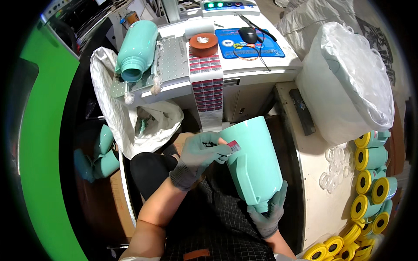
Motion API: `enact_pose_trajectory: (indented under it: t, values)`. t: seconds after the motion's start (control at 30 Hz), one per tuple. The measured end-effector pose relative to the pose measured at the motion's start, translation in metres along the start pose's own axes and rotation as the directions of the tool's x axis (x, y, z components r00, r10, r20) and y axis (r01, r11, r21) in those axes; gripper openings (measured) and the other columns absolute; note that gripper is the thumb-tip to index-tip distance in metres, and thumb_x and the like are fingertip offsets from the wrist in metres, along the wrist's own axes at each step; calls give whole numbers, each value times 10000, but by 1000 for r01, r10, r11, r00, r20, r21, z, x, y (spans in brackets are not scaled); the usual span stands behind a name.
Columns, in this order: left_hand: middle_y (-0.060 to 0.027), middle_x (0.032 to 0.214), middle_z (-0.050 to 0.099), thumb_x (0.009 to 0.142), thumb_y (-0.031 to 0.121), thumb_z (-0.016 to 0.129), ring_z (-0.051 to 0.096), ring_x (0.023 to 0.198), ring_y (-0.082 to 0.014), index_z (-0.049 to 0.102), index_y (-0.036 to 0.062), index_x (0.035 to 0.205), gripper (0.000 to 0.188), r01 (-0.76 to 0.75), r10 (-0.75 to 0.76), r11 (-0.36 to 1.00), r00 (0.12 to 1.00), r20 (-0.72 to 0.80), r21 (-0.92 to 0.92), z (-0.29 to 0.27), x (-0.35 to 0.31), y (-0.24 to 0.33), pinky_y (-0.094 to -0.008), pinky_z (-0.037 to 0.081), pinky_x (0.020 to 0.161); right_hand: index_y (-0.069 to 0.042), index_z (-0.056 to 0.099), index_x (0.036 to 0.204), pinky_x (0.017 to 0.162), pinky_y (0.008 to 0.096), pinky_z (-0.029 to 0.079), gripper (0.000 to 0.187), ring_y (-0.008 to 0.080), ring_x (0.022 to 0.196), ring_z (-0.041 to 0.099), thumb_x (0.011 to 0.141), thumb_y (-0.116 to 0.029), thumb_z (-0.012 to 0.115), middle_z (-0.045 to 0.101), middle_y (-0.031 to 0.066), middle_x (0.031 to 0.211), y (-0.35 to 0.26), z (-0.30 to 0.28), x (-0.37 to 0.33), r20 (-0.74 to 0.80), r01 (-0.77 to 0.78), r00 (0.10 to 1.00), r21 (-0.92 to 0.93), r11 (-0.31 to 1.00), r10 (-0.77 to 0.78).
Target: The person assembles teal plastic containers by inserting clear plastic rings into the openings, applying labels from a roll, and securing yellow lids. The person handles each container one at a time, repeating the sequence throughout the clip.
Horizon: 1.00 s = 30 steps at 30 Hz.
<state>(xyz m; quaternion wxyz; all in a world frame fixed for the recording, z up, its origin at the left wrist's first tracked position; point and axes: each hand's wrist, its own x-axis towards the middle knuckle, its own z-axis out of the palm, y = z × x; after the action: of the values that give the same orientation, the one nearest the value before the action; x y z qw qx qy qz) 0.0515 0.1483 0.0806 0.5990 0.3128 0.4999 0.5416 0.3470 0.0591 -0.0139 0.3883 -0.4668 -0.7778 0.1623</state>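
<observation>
While the turquoise container point(259, 148) is held, neck toward the checked apron point(204, 226), by the right hand point(270, 214) cupped at its shoulder, the small label point(234, 147) pinched by the left hand point(201, 154) is best kept uncreased.

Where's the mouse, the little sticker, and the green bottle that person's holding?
Mouse point(248, 35): head view, middle of its black back.
Sticker point(234, 146): head view, its red-and-white face.
Bottle point(263, 150): head view, its smooth side.
</observation>
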Motion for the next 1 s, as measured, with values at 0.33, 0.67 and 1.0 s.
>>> enact_pose_trajectory:
  t: [0.33, 0.67, 1.0]
  values:
    - [-35, 748, 686, 845, 198, 868, 635, 679, -124, 717, 15, 925, 250, -14, 86, 760, 993, -80, 649, -16, -4, -3, -306, 508, 639, -238, 253, 1681, 943, 512, 594, 1160, 542, 1319, 576, 744, -307, 934, 294, 378, 1644, -5, -2, -2, 56, 84, 995, -141, 986, -77]
    - [-160, 1431, 548, 797, 271, 827, 525, 1314, -400, 556, 98, 1390, 675, 131, 834, -421, 444, 327, 897, -157, 46, 78, -537, 455, 1075, 108, 245, 1633, 1229, 451, 356, 1142, 329, 1490, 442, 829, -431, 850, 391, 236, 1648, 8, -14, 42, -170, -171, 954, 365, 915, 246]
    - [-99, 1477, 604, 878, 222, 757, 564, 1300, -356, 597, 162, 1379, 529, -134, 797, -488, 334, 503, 862, -152, -19, 116, -478, 484, 993, 73, 445, 1550, 1110, 490, 500, 977, 449, 1450, 481, 749, -256, 897, 422, 326, 1592, -31, 10, 191, -248, 348, 907, -13, 937, -341]
